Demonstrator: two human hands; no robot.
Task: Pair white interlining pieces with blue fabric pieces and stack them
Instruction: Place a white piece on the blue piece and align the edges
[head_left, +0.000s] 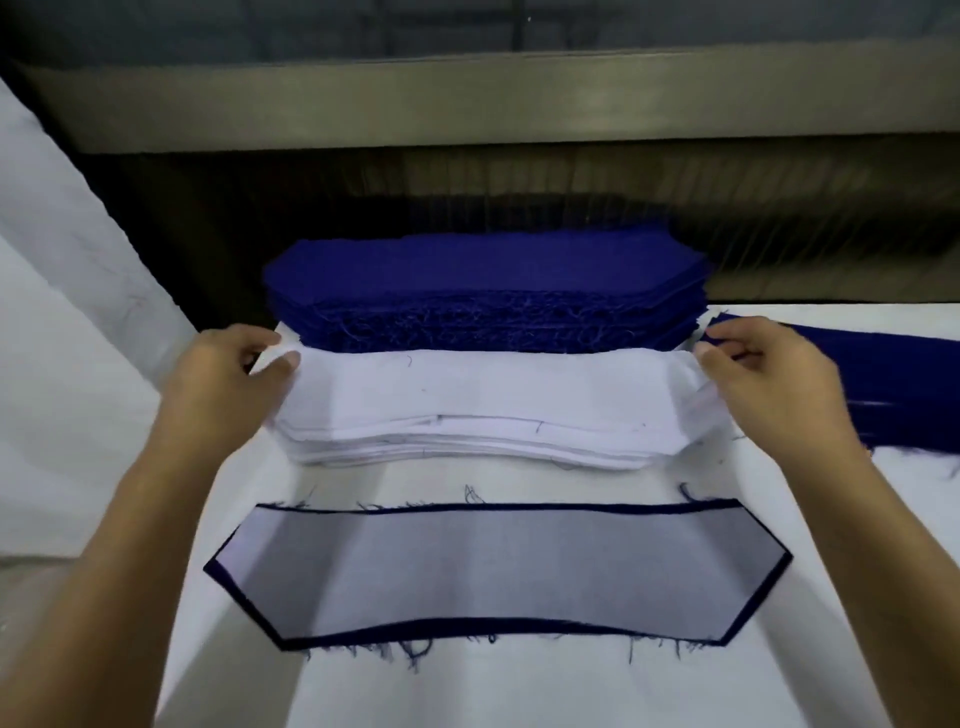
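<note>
Left hand (228, 376) and right hand (766, 374) each pinch an end of the top white sheet (467, 387); thin sheets may cling, so two could lift together.

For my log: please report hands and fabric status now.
Left hand, right hand each pinch one end of top white interlining piece. Finished pair lies nearest. No obstruction seen.
</note>
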